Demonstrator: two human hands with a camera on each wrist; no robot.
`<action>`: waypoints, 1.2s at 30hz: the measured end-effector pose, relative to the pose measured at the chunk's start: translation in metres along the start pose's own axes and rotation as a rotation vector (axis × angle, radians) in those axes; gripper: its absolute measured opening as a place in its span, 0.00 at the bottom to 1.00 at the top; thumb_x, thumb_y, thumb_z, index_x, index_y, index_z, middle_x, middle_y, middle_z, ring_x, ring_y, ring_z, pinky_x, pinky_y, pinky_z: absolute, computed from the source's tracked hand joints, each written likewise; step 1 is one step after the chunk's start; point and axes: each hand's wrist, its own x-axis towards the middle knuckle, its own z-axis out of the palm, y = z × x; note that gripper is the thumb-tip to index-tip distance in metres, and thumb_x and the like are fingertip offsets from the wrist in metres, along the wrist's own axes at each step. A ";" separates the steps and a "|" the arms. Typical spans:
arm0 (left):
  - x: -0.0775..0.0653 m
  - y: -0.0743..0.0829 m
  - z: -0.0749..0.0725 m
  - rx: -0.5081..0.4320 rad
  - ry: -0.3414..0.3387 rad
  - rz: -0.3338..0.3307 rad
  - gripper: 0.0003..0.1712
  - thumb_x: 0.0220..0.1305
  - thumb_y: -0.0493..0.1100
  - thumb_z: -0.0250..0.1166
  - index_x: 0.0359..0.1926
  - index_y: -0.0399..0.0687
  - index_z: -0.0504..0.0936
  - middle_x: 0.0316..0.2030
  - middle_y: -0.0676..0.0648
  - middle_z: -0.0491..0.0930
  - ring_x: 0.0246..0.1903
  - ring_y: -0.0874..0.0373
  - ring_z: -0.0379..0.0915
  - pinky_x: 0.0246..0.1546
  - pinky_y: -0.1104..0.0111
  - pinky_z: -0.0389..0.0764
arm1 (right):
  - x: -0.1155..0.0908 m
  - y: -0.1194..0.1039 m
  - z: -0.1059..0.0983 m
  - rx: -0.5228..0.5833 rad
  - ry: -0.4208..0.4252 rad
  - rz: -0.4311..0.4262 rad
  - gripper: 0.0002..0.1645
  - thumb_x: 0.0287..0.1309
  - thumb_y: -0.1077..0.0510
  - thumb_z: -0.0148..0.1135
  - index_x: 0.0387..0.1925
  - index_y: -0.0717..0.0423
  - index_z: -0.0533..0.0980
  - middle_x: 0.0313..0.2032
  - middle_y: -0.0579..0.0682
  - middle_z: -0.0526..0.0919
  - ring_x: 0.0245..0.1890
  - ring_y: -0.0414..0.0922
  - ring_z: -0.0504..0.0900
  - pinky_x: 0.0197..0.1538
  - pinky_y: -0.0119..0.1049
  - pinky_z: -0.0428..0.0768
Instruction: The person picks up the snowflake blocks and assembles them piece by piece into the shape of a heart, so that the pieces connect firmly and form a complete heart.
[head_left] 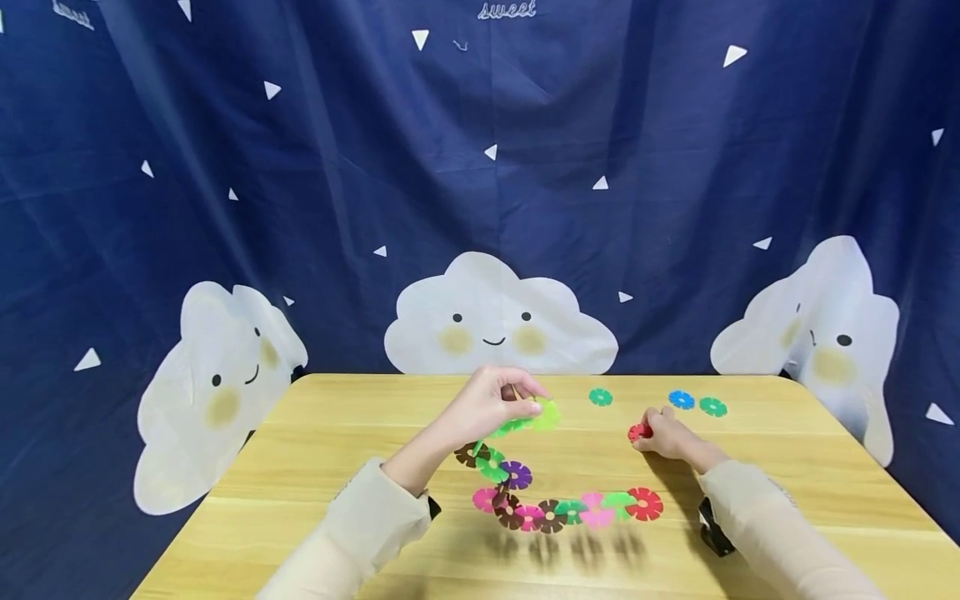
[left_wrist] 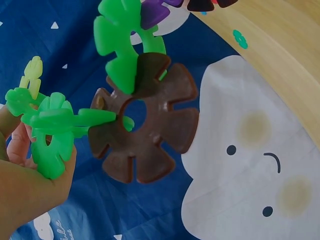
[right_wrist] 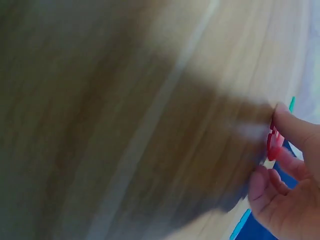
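Observation:
A chain of notched plastic flower discs point(head_left: 551, 515) hangs in a curve above the table, its pieces slotted into one another. My left hand point(head_left: 498, 404) pinches its yellow-green end disc point(head_left: 547, 414). In the left wrist view, green discs point(left_wrist: 52, 135) pass by the fingers and join a large brown disc point(left_wrist: 145, 117). The other end of the chain is a red disc point(head_left: 645, 504). Farther right, my right hand point(head_left: 671, 435) grips a loose red disc point(head_left: 639, 432) low over the table; the right wrist view shows it between thumb and fingers point(right_wrist: 274, 142), partly hidden.
Toward the table's back lie a green disc point(head_left: 600, 397), a blue disc point(head_left: 681, 399) and another green disc point(head_left: 713, 407). The wooden table point(head_left: 300, 467) ends at a dark blue curtain point(head_left: 450, 167) printed with clouds.

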 end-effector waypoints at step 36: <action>-0.003 0.007 0.031 0.153 0.228 0.133 0.06 0.50 0.31 0.67 0.32 0.39 0.85 0.25 0.47 0.78 0.15 0.68 0.66 0.18 0.75 0.72 | -0.076 -0.187 -0.069 1.045 0.221 -0.105 0.16 0.58 0.65 0.56 0.43 0.76 0.67 0.19 0.41 0.79 0.11 0.35 0.71 0.20 0.24 0.72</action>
